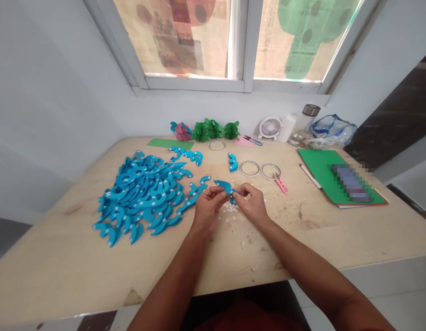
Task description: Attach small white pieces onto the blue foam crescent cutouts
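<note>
A curved blue paper piece (224, 185) is held between my two hands over the wooden table. My left hand (210, 204) pinches it from the left, thumb against fingers. From the right, my right hand (250, 202) has its fingertips closed on the piece's other end. Small white squares (230, 208) lie scattered on the table beneath my hands. To the left spreads a large heap of blue curved paper pieces (147, 188), many with white squares on them. Another small blue piece (233, 162) lies just beyond my hands.
Tape rolls (249, 168) and pink-handled snips (281, 184) lie beyond my right hand. Green and pink folded-paper figures (213, 128) stand along the wall. A white fan (270, 127), a bottle (306, 120) and a green folder (319, 170) with a blurred phone-like object are at right.
</note>
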Demonstrator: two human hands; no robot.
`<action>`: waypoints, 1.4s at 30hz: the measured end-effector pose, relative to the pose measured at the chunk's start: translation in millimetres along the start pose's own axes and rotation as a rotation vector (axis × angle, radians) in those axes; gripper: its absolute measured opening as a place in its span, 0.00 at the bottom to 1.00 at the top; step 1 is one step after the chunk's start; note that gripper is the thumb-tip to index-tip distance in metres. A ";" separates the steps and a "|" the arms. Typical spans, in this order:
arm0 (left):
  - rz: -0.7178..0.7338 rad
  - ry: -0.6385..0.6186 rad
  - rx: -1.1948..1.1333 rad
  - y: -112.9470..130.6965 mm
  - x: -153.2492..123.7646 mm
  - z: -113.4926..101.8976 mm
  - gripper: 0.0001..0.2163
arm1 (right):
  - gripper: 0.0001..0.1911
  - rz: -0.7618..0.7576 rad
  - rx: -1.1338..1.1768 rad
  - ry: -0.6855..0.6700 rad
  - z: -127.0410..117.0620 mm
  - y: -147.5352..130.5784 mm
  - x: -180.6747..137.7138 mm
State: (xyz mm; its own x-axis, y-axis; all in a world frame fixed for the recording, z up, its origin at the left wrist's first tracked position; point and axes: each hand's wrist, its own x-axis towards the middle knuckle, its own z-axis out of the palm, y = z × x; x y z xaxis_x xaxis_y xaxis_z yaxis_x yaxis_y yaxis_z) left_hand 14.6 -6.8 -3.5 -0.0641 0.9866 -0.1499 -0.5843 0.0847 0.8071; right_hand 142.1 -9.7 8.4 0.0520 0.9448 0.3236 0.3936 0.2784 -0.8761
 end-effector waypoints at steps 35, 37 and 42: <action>0.204 -0.037 0.400 -2.4 3.1 -4.3 0.08 | 0.11 0.145 0.300 -0.130 8.5 23.7 2.7; 0.191 -0.056 0.403 -1.4 0.2 -1.6 0.07 | 0.11 0.152 0.294 -0.116 7.9 23.3 3.3; 0.169 -0.070 0.389 0.7 -3.5 1.6 0.09 | 0.12 0.180 0.311 -0.100 8.4 25.1 4.0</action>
State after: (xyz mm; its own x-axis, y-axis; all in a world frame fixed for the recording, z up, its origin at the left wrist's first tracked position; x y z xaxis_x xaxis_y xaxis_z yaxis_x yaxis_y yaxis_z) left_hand 15.8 -9.9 -1.5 -0.0696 0.9971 0.0312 -0.2207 -0.0458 0.9743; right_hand 144.5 2.5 -15.3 -0.0012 0.9914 0.1312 0.0875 0.1308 -0.9875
